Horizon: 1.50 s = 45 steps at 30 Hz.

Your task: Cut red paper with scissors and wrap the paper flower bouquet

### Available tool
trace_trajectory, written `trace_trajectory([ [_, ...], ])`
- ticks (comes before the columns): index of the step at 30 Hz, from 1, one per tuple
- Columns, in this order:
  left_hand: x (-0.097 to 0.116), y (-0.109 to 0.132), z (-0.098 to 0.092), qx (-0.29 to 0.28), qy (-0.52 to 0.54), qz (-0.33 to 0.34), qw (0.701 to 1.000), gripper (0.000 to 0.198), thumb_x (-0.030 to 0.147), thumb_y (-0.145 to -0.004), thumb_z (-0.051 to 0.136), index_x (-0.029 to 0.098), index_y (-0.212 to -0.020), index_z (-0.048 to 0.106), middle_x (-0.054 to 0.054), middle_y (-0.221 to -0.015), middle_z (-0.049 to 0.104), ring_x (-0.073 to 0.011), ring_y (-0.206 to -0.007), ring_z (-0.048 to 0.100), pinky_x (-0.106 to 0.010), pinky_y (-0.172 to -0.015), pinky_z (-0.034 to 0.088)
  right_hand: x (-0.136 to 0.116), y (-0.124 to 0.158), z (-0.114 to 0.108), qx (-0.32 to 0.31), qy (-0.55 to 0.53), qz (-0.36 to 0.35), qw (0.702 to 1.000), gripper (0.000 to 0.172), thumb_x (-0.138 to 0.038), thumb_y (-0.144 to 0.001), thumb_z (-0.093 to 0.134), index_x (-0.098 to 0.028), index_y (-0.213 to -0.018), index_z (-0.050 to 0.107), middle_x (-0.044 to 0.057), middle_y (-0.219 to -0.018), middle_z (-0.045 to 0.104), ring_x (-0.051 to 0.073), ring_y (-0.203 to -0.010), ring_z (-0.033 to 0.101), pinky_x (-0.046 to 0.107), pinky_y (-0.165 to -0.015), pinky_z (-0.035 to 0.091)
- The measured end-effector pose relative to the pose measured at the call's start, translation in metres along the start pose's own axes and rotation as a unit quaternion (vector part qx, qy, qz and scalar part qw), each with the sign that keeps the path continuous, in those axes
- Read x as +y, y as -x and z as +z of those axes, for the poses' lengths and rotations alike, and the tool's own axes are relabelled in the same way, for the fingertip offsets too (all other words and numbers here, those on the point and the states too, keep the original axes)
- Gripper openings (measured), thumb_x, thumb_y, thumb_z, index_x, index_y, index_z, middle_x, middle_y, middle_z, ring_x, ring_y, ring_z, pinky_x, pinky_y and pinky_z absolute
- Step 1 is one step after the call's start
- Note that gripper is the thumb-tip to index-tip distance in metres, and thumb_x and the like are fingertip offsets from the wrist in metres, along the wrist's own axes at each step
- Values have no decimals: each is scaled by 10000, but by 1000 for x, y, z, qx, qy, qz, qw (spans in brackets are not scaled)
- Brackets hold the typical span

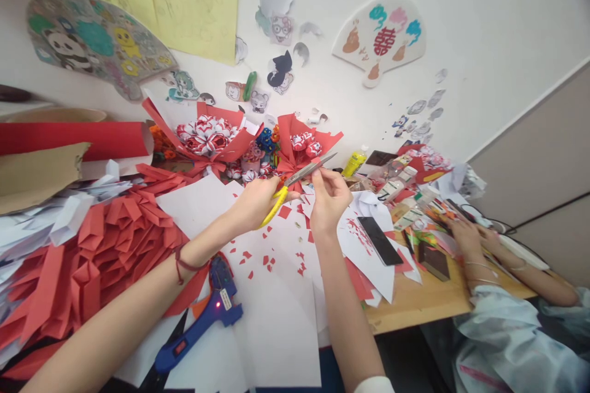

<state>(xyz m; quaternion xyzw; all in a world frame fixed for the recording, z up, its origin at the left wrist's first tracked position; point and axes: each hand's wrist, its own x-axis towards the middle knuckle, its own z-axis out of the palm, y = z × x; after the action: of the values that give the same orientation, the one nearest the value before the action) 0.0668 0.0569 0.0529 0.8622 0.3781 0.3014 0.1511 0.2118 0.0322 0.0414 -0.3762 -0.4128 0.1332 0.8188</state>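
My left hand (pixel 258 201) is closed around the yellow handles of a pair of scissors (pixel 275 206). The metal blades point up and to the right, their tips beyond my other fingers. My right hand (pixel 329 196) pinches thumb and finger together right by the blades. Whatever is between those fingertips is too small to make out; a hint of red shows there. Beneath both hands, small red paper scraps (pixel 270 267) lie scattered over white paper sheets (pixel 276 331). A blue glue gun (pixel 198 325) with a lit red light rests under my left forearm.
Folded red paper pieces (pixel 115 233) are heaped at the left. Red-wrapped paper bouquets (pixel 209 138) stand against the wall. A black phone (pixel 380 241) lies at the right, near a yellow bottle (pixel 354 163). Another person's hands (pixel 465 236) work at the table's right end.
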Motion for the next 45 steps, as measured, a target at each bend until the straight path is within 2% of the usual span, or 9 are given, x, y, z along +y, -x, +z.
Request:
trace_trajectory([
  [3,2,0,0,3,9,0,1000,501,650,-904,395,214,-659,375,0,-535,494,-142,-479,455,-264,-529,257,0,1,1,-1,-6,-3,1000,167,-312,-746,752,-163,-796,694,22,-809,693,151,-752,661,325,-771,575],
  [6,6,-1,-4,-17,101,-39,994,530,658,-885,425,196,-624,431,2,-511,533,-132,-471,486,-251,-530,305,-1,3,2,-7,-19,15,1000,172,-314,-764,744,-154,-808,702,30,-808,698,155,-747,674,327,-771,569],
  [11,9,-2,-15,19,281,-132,950,496,619,-825,557,154,-654,592,3,-514,569,-102,-463,477,-225,-494,341,-3,9,7,-53,-34,67,996,201,-346,-754,752,-158,-802,697,12,-747,700,142,-680,662,295,-692,557],
  [15,11,-3,-26,85,375,-121,915,389,514,-754,696,143,-688,601,16,-556,565,-73,-469,430,-210,-453,303,-4,16,12,-96,-35,103,989,220,-361,-738,764,-159,-800,701,10,-725,702,139,-659,647,291,-668,551],
  [20,12,-2,-31,87,426,-114,893,331,444,-717,747,144,-717,609,35,-537,531,-66,-444,419,-219,-436,304,-5,22,17,-109,-30,105,988,219,-370,-740,758,-169,-787,685,-11,-687,687,125,-600,619,288,-651,541],
  [27,7,-2,-37,89,394,-103,909,313,402,-675,788,136,-760,646,41,-554,533,-65,-485,433,-204,-454,303,-4,18,12,-147,-37,117,982,191,-345,-742,756,-173,-783,685,-8,-718,700,125,-646,640,268,-656,539],
  [32,4,-2,-42,70,372,-58,924,315,394,-684,775,138,-798,633,6,-657,615,-122,-620,559,-225,-573,426,-8,15,8,-190,-18,125,974,205,-352,-734,761,-174,-799,683,-10,-703,707,128,-596,649,280,-640,556],
  [38,-9,-4,-48,113,225,-33,967,368,486,-781,647,146,-911,597,2,-730,577,-116,-623,492,-231,-559,366,-11,13,7,-137,-27,95,986,196,-330,-735,771,-173,-822,692,1,-736,719,135,-639,667,294,-676,561],
  [45,-34,-5,-61,-14,64,49,997,429,582,-802,558,174,-898,473,1,-783,506,-134,-647,457,-242,-570,342,-21,5,4,-66,-29,21,997,189,-333,-781,728,-180,-853,643,14,-782,717,151,-709,687,327,-757,573],
])
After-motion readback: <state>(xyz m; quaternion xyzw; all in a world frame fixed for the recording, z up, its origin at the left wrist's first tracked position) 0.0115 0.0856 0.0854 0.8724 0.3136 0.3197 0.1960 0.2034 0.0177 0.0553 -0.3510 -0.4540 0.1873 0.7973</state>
